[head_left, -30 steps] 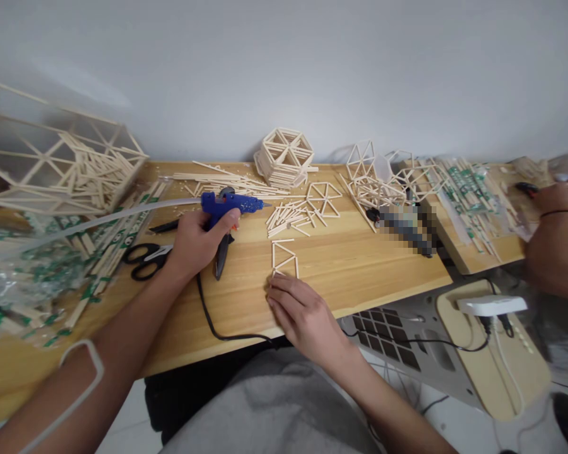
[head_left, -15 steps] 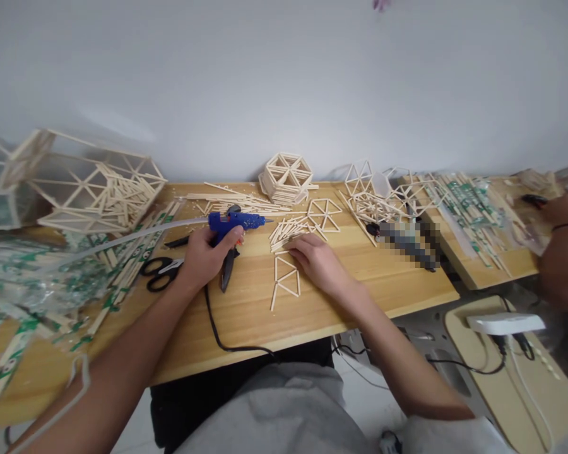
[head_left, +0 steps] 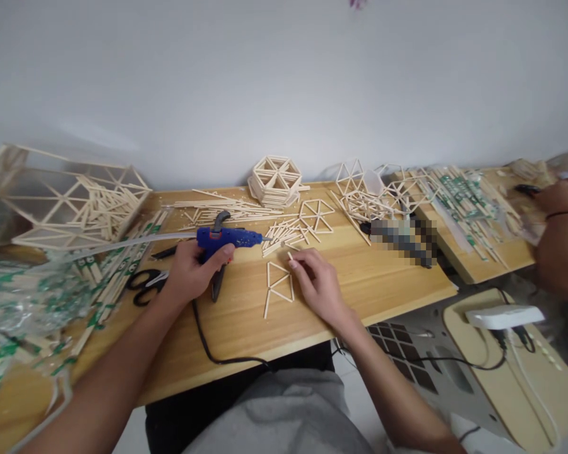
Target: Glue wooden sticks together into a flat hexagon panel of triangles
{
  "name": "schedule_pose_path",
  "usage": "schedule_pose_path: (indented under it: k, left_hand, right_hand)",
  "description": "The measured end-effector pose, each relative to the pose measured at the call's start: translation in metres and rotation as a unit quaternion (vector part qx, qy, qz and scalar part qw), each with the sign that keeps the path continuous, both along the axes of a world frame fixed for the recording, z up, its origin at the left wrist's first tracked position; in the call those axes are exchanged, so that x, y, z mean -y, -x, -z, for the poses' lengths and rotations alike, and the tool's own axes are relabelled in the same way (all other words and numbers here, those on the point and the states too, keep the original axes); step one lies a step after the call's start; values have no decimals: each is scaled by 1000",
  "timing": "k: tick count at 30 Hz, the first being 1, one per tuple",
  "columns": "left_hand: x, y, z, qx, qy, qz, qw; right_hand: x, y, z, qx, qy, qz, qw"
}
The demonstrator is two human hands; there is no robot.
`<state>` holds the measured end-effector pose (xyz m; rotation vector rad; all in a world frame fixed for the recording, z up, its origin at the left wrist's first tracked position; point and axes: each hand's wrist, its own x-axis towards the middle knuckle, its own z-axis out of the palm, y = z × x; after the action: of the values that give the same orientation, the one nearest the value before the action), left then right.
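My left hand (head_left: 196, 268) is closed around the handle of a blue glue gun (head_left: 230, 238), whose nozzle points right. A long pale glue stick (head_left: 156, 238) runs out of its back end. Between thumb and fingertips, my right hand (head_left: 319, 284) pinches a short wooden stick (head_left: 290, 256). Just left of that hand, a partly built frame of short sticks (head_left: 279, 290) lies flat on the table. A heap of short sticks (head_left: 279, 236) sits beyond it, near the nozzle. Behind the heap lies a flat hexagonal stick frame (head_left: 316, 215).
Stacked hexagon frames (head_left: 275, 181) stand by the wall. Black scissors (head_left: 146, 284) and bagged sticks (head_left: 38, 296) lie left, below a stick-filled frame box (head_left: 76, 205). Open stick frames (head_left: 364, 195) are at right. Another person's hand (head_left: 556, 198) is at far right. The gun's cord (head_left: 208, 354) crosses the table edge.
My right hand has drawn back from the heap toward me, now with a short wooden stick in its fingertips. The glue gun, still in my left hand, has turned slightly, nozzle lower.
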<state>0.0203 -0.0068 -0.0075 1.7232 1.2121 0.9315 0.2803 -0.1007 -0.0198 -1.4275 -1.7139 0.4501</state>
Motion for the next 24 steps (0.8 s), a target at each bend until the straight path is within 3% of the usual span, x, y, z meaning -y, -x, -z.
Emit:
schedule_pose_path:
  k: [7,24]
  left_hand:
    - [5,-3,-11,-56,-97,71,991]
    - [3,-3,-10,-96,-100,88,986]
  right_hand:
    - [2,6,9,-44,-15,-8,999]
    - [3,7,7,-41,-9,-21,999]
